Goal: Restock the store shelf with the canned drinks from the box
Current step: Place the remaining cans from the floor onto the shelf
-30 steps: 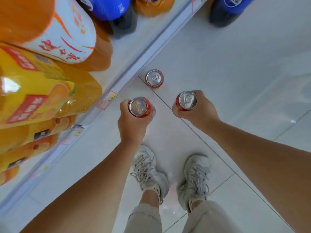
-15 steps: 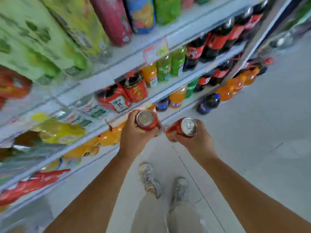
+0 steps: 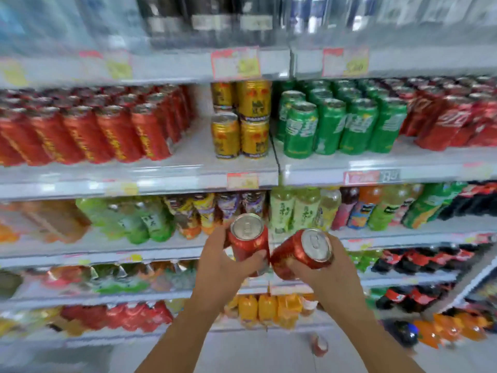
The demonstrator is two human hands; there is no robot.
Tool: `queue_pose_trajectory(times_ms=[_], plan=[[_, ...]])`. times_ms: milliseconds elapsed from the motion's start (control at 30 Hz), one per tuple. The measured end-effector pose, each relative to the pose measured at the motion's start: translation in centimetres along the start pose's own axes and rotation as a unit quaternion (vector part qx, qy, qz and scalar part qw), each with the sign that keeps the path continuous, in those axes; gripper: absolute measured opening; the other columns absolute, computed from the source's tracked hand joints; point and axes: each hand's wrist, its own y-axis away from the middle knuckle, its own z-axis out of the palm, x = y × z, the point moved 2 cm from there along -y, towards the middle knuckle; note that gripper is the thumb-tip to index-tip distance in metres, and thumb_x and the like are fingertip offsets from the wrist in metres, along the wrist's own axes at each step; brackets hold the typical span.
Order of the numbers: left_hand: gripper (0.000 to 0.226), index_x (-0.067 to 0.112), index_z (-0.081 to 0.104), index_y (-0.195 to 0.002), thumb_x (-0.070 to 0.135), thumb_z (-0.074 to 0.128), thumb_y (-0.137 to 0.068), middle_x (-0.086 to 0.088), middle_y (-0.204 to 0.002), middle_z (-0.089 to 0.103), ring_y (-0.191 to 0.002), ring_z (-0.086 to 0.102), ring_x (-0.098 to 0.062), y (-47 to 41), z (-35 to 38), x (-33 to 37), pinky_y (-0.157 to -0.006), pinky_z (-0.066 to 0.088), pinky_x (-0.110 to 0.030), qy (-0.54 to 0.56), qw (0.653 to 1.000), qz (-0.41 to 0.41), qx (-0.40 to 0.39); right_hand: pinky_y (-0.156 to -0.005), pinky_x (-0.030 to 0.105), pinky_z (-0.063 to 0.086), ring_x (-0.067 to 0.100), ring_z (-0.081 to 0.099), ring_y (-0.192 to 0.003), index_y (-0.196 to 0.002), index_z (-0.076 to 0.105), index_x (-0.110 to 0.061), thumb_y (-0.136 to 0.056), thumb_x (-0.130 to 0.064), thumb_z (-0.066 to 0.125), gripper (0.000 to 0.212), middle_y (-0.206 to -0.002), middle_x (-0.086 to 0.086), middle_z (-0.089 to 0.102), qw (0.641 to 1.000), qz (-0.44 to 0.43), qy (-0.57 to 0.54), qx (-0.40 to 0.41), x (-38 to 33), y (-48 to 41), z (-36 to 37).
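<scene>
My left hand [image 3: 226, 267] grips a red can [image 3: 248, 240], held upright with its silver top showing. My right hand [image 3: 320, 273] grips a second red can [image 3: 301, 254], tilted to the left so that its base nearly touches the first can. Both cans are raised in front of the bottle shelves. Above them, the can shelf [image 3: 188, 170] holds rows of red cans [image 3: 107, 130] at the left. A third red can [image 3: 318, 344] stands on the floor below. No box is in view.
On the can shelf, gold cans [image 3: 242, 122] stand stacked in the middle, green cans [image 3: 341, 122] to their right and more red cans [image 3: 451, 122] at far right. A gap lies between the left red cans and the gold ones. Bottles fill the lower shelves.
The view has swung up from the floor to the shelves. Both hands have risen with their cans, and the right can has tipped toward the left one.
</scene>
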Motion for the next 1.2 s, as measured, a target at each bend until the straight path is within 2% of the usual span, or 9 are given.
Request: queue_pose_trajectory(times_ms=[67, 200, 333, 433, 600, 733, 967, 1100, 1200], plan=[[0.055, 0.048, 0.051, -0.105, 0.042, 0.085, -0.062, 0.018, -0.112, 0.06, -0.099, 0.055, 0.013, -0.7, -4.2, 0.6, -0.084, 0.043, -0.014, -0.004, 1.0, 0.01, 0.016, -0.083, 0.018, 0.043, -0.01, 0.057, -0.091, -0.112, 0.047, -0.04, -0.064, -0.03, 0.087, 0.063, -0.098, -0.026, 0.061, 1.0, -0.019, -0.007, 0.001, -3.1, 0.1, 3.0], [0.053, 0.046, 0.053, -0.1, 0.031, 0.088, -0.063, 0.016, -0.106, 0.062, -0.091, 0.055, 0.017, -3.2, -12.5, 1.6, -0.072, 0.039, 0.001, -0.003, 0.998, 0.042, 0.036, -0.065, 0.002, 0.042, -0.021, 0.054, -0.081, -0.116, 0.041, -0.032, -0.07, -0.019, 0.084, 0.065, -0.104, -0.02, 0.053, 0.997, -0.072, -0.036, 0.009, -9.0, 0.0, 8.7], [0.06, 0.046, 0.058, -0.109, 0.054, 0.077, -0.053, 0.014, -0.112, 0.064, -0.099, 0.06, 0.003, -6.9, -20.0, 1.6, -0.088, 0.048, -0.024, -0.002, 0.996, 0.081, 0.048, -0.07, 0.006, 0.047, -0.015, 0.058, -0.089, -0.114, 0.045, -0.037, -0.068, -0.021, 0.084, 0.062, -0.099, -0.028, 0.059, 0.989, -0.146, -0.017, 0.02, -14.2, -1.9, 14.4], [0.065, 0.045, 0.058, -0.115, 0.052, 0.077, -0.053, 0.014, -0.115, 0.065, -0.101, 0.062, -0.001, -9.5, -23.1, 1.5, -0.091, 0.051, -0.03, 0.021, 0.995, 0.086, 0.056, -0.083, 0.014, 0.048, -0.006, 0.059, -0.099, -0.116, 0.047, -0.038, -0.065, -0.022, 0.085, 0.066, -0.105, -0.026, 0.06, 0.983, -0.183, 0.0, 0.03, -17.3, -4.1, 16.9], [0.057, 0.048, 0.058, -0.113, 0.042, 0.083, -0.062, 0.019, -0.108, 0.069, -0.097, 0.066, 0.001, -12.5, -24.7, 0.3, -0.088, 0.052, -0.03, 0.087, 0.992, 0.068, 0.065, -0.096, 0.027, 0.046, 0.004, 0.055, -0.11, -0.123, 0.05, -0.032, -0.061, -0.027, 0.088, 0.073, -0.122, -0.007, 0.055, 0.976, -0.202, 0.075, 0.031, -19.9, -9.4, 18.7], [0.047, 0.047, 0.059, -0.107, 0.022, 0.082, -0.074, 0.016, -0.107, 0.07, -0.094, 0.067, 0.003, -13.6, -24.4, -1.0, -0.085, 0.052, -0.026, 0.12, 0.988, 0.059, 0.075, -0.087, 0.02, 0.046, 0.004, 0.058, -0.101, -0.111, 0.053, -0.032, -0.066, -0.025, 0.086, 0.056, -0.107, -0.014, 0.061, 0.974, -0.185, 0.133, 0.009, -20.4, -12.9, 19.3], [0.038, 0.038, 0.061, -0.11, 0.027, 0.077, -0.077, 0.017, -0.097, 0.071, -0.086, 0.066, 0.006, -14.8, -23.6, -1.2, -0.078, 0.053, -0.021, 0.125, 0.984, 0.047, 0.115, -0.098, 0.046, 0.05, 0.014, 0.059, -0.11, -0.122, 0.048, -0.027, -0.077, -0.024, 0.078, 0.054, -0.12, -0.004, 0.062, 0.978, -0.169, 0.118, -0.025, -18.3, -17.0, 21.3], [0.041, 0.035, 0.06, -0.116, 0.029, 0.076, -0.079, 0.019, -0.099, 0.069, -0.089, 0.066, 0.006, -14.9, -23.2, -1.3, -0.075, 0.052, -0.018, 0.121, 0.984, 0.053, 0.118, -0.105, 0.036, 0.043, 0.015, 0.052, -0.121, -0.144, 0.032, -0.019, -0.085, -0.025, 0.072, 0.071, -0.137, -0.001, 0.05, 0.982, -0.155, 0.111, -0.012, -17.6, -16.9, 22.4], [0.039, 0.036, 0.06, -0.113, 0.029, 0.076, -0.078, 0.02, -0.097, 0.069, -0.088, 0.065, 0.008, -14.9, -23.1, -1.7, -0.07, 0.052, -0.013, 0.107, 0.985, 0.061, 0.118, -0.094, 0.027, 0.044, 0.011, 0.053, -0.114, -0.146, 0.027, -0.013, -0.081, -0.027, 0.076, 0.083, -0.131, -0.003, 0.052, 0.985, -0.129, 0.113, 0.008, -16.1, -15.8, 23.3]])
